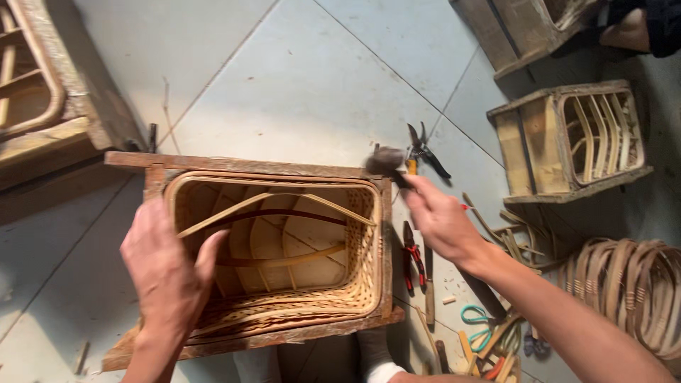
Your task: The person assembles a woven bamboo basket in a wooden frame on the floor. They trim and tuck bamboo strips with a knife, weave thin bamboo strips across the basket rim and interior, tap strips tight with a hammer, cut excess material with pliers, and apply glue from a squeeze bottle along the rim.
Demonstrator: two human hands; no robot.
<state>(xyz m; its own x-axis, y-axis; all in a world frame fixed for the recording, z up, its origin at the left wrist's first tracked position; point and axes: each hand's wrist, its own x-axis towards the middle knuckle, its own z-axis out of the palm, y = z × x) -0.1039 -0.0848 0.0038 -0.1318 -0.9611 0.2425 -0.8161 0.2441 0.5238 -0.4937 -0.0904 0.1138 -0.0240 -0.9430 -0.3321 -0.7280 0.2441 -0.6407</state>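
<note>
A rectangular woven bamboo basket [284,248] sits inside a rough wooden box frame [248,167] on the pale tiled floor [298,78], near the middle of the view. Thin curved bamboo strips [277,201] arch across the basket's open mouth.

The left hand [170,273] rests on the basket's left rim, its grip closed over the edge with the thumb hooked inside against the weave. The right hand [440,216] is raised just past the frame's far right corner, its grip closed around the handle of a dark-headed hammer [386,162], whose blurred head hovers just above that corner.

Beside the frame on the right lie red-handled pliers [413,259] and, farther off, black shears [423,150]. Loose bamboo offcuts [507,237] lie scattered to the right, next to a coil of bundled bamboo strips [631,284]. A second wooden frame holding a partly woven basket [574,138] stands at far right, and another wooden frame [42,85] at far left.
</note>
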